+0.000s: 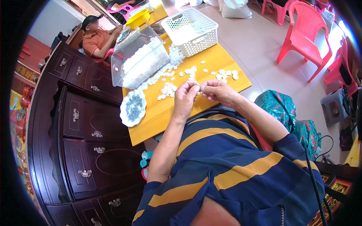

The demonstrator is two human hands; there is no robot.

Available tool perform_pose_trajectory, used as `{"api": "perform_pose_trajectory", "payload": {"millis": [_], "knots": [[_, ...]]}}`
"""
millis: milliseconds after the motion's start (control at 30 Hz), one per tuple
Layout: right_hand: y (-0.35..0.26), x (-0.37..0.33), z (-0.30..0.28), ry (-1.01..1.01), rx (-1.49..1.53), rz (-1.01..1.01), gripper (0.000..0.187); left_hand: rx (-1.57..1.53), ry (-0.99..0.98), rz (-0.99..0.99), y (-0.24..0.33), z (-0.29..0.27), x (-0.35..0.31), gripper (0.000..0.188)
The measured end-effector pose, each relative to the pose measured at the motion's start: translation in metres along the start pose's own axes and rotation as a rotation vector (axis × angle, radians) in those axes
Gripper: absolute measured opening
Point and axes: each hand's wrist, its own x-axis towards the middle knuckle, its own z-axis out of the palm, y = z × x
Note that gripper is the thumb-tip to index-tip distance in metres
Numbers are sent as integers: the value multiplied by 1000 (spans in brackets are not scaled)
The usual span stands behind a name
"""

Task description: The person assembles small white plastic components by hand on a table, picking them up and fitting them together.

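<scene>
My left hand [185, 98] and my right hand [219, 92] meet above the near edge of the yellow wooden table [154, 122]. On both, thumb and fingers are pinched together, fingertips almost touching. Whatever lies between them is too small and covered to name. Small white plastic pieces [167, 90] lie heaped just left of my left hand. Beyond my right hand is another group of rounded white pieces [228, 74]. A scalloped white dish [124, 115] at the table's left edge holds many tiny grey-blue parts [134, 107].
A clear bin [117, 77] full of white pieces and a white perforated basket [203, 45] stand at the far side. Dark drawers [90, 124] line the left. Across the table sits a person in orange [98, 42]. A red chair [307, 28] and green bags [277, 106] are right.
</scene>
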Motion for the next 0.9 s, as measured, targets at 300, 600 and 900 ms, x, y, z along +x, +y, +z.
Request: {"api": "perform_pose_trajectory", "payload": {"millis": [300,600,900], "knots": [[2,2,-1,57,-94,-65,12,303,-23,241,8,-1,-2,4],[-6,5,6,353,-766,-427,15,239,42,60,-3,-25,-9,9],[-29,28,23,230,-1608,-435,15,33,237,-44,-18,-50,-27,9]]}}
